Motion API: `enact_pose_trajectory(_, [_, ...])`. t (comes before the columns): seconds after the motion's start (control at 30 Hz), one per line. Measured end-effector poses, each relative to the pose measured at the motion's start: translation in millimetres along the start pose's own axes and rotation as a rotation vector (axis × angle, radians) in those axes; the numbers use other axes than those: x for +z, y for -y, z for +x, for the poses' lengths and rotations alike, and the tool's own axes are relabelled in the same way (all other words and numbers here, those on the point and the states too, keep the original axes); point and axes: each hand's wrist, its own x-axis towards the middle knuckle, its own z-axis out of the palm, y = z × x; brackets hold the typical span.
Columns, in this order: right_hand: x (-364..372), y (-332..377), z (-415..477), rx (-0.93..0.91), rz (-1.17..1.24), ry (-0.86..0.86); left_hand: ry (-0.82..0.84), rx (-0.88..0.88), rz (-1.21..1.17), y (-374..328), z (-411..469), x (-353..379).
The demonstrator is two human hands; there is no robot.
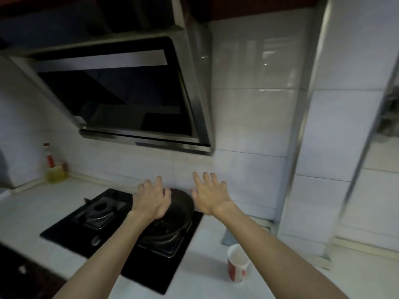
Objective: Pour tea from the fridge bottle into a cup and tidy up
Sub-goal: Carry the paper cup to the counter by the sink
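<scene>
I see my left hand (151, 199) and right hand (210, 194) spread wide, holding nothing, above the stove (71, 231), the cup (238, 264) on the counter (205, 283).

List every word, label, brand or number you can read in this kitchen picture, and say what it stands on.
None can be read.
Cup: red and white markings, too blurred to tell whether they are text.
Oil bottle: red label, blurred, unreadable.
Range hood: a small sticker at its lower left, too small to read.
</scene>
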Motion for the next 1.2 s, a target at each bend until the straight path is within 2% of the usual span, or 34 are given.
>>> enact_pose_trajectory(0.27, [14, -107, -50, 0.178, -0.073, 0.072, 0.151, 0.160, -0.077, -103, -4, 54])
enact_pose_trajectory(0.5, [45, -149, -85, 0.299, -0.048, 0.169, 0.216, 0.226, -0.059, -143, -13, 96])
enact_pose_trajectory(0.93, [111, -143, -89, 0.449, -0.005, 0.340, 0.329, 0.309, 0.012, -112, 11, 168])
enact_pose_trajectory(1.2, [154, -119, -70, 0.523, 0.081, 0.354, 0.417, 0.396, 0.003, -93, 32, 213])
